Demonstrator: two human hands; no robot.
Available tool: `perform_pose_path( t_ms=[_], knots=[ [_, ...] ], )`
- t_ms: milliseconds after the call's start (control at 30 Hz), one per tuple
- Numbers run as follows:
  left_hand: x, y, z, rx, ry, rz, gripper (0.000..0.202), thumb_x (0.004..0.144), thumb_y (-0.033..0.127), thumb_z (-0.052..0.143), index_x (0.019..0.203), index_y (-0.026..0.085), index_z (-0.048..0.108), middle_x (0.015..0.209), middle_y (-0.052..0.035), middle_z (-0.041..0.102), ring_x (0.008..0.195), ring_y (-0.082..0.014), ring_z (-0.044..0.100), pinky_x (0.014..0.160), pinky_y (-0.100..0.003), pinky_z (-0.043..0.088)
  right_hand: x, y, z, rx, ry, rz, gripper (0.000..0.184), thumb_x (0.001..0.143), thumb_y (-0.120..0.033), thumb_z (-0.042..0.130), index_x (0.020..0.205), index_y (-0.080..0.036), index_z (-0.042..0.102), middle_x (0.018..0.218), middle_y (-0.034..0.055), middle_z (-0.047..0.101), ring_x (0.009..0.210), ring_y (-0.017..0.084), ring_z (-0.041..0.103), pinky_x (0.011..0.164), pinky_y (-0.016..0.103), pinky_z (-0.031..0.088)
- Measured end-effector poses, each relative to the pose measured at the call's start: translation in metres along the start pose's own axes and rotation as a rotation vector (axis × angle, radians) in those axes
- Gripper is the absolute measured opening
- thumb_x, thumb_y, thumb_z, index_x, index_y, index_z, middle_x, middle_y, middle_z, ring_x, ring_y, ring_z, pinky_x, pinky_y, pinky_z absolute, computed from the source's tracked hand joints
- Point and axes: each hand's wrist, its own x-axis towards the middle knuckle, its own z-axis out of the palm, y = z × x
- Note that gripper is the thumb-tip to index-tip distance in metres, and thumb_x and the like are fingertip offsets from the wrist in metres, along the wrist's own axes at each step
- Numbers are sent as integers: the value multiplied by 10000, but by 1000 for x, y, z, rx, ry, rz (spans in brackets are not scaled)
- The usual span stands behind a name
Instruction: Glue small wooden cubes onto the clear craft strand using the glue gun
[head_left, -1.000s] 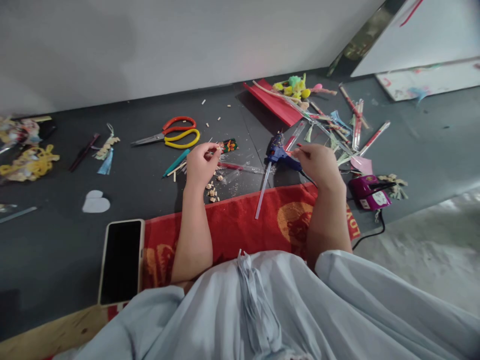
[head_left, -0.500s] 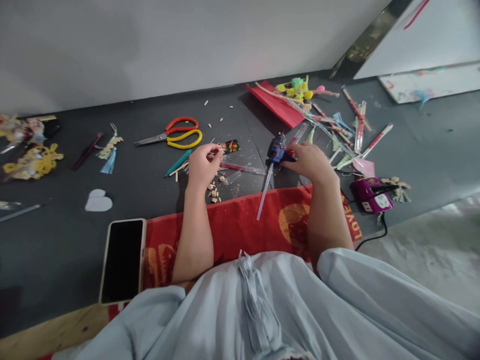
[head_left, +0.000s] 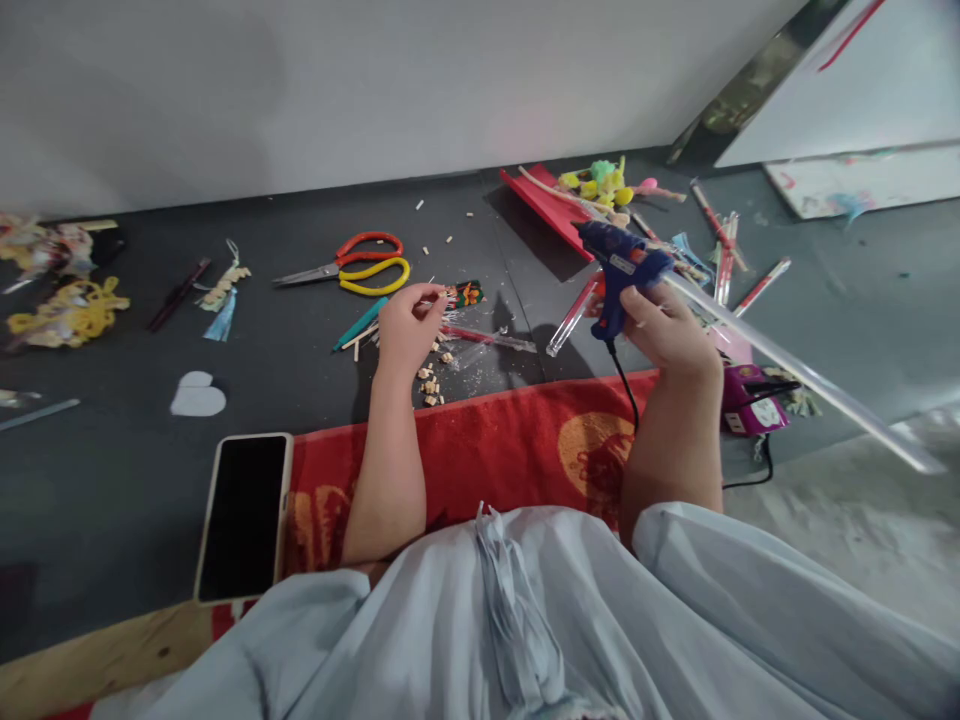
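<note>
My right hand (head_left: 664,325) is wrapped round the handle of a blue hot glue gun (head_left: 621,262), lifted above the table. A long clear glue stick (head_left: 810,385) sticks out of its back, and its dark nozzle points up and left. My left hand (head_left: 407,325) is closed in a pinch over the table; whatever sits between its fingertips is too small to make out. Just beyond those fingertips lies a dark patterned packet (head_left: 466,293). Small wooden pieces (head_left: 429,385) and a teal pen (head_left: 361,325) are close to this hand.
Scissors (head_left: 352,268) with red and yellow handles lie at the left, above a white paper heart (head_left: 197,395) and a phone (head_left: 246,520). A red towel (head_left: 495,450) covers the front edge. On the right are red card (head_left: 544,225), wrapped sticks and a purple power socket (head_left: 750,405).
My right hand has picked the glue gun up off the table and turned it, so its glue stick swings from the front to the right. My left hand stays nearly still.
</note>
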Motion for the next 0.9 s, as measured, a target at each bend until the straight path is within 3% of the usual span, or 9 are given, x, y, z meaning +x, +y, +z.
perform_pose_path(
  t_ms=[100,233,367,467,600,700,900],
  knots=[
    [3,-1,0,-158,43,-34,178,802,270,621,945,184,683,886,-42,723,699,-107,661,685,-251,541,3,-19,16,359,-196,40,532,817,-629,373,1188,-266,490,1017,94,654,828,211,652,661,360,501],
    [6,-2,-3,-313,107,-14,255,838,411,593,1000,231,671,926,-37,720,748,-97,677,726,-255,565,13,-48,36,339,-286,67,578,757,-724,378,1111,-298,541,870,64,645,691,199,613,570,346,462],
    [6,-4,-9,-394,162,-32,241,872,429,546,1007,270,665,935,-26,714,792,-94,682,734,-256,576,25,-69,50,459,-428,-149,477,779,-693,474,976,-272,581,679,-7,564,497,118,465,487,285,359],
    [5,-6,-13,-359,171,-41,249,895,431,510,1034,283,654,961,-24,710,829,-92,681,739,-248,576,30,-78,57,540,-408,-228,407,769,-646,553,865,-252,591,624,-28,528,440,88,419,426,259,298],
    [3,-6,-16,-352,163,-68,243,897,432,510,1034,287,649,983,-18,705,838,-88,681,753,-248,575,30,-82,64,600,-342,-165,448,751,-680,541,873,-254,613,633,-15,582,389,93,437,353,258,292],
    [2,-1,-16,-541,177,-103,197,839,422,605,958,276,666,945,0,710,854,-90,682,777,-249,571,29,-80,68,590,-370,-117,483,756,-688,528,875,-229,619,639,1,611,402,96,477,346,250,343],
    [2,10,-13,-966,144,-142,308,557,386,844,801,250,713,764,48,708,668,-45,650,663,-171,540,31,-76,76,654,-465,-147,507,795,-667,505,738,-173,606,582,15,594,417,85,531,335,204,382]
  ],
)
